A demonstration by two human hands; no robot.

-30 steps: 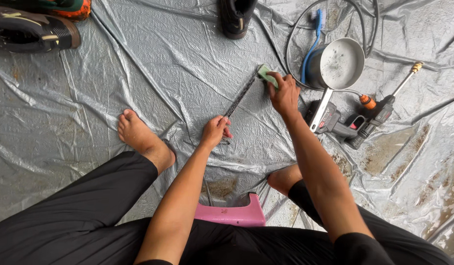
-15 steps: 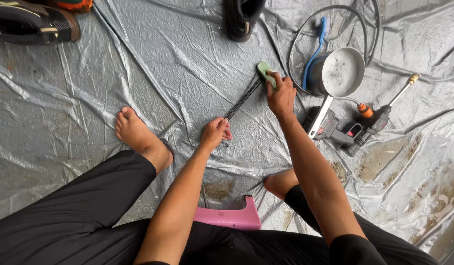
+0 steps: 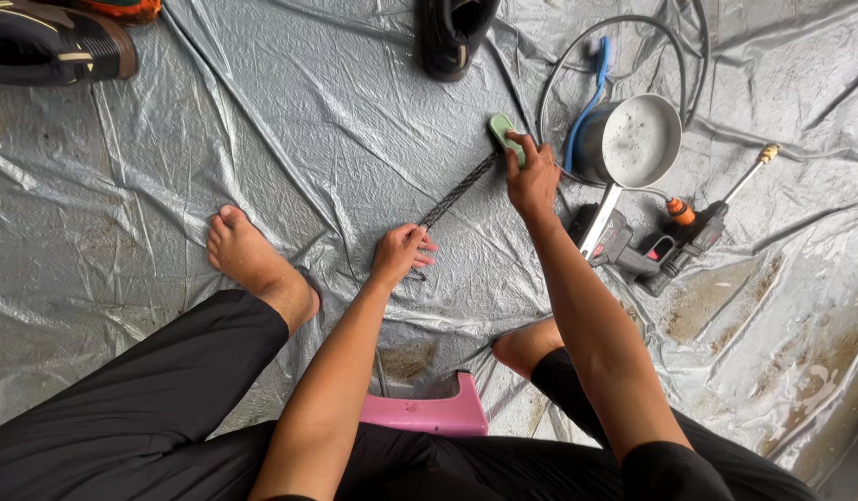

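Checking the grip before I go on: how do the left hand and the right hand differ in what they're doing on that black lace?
The left hand lies low and near the body, pinning the near end of the black lace flat on the grey tarp. The right hand reaches farther out and grips a green brush at the lace's far end. The left holds no tool. Both are bare and on the same lace.
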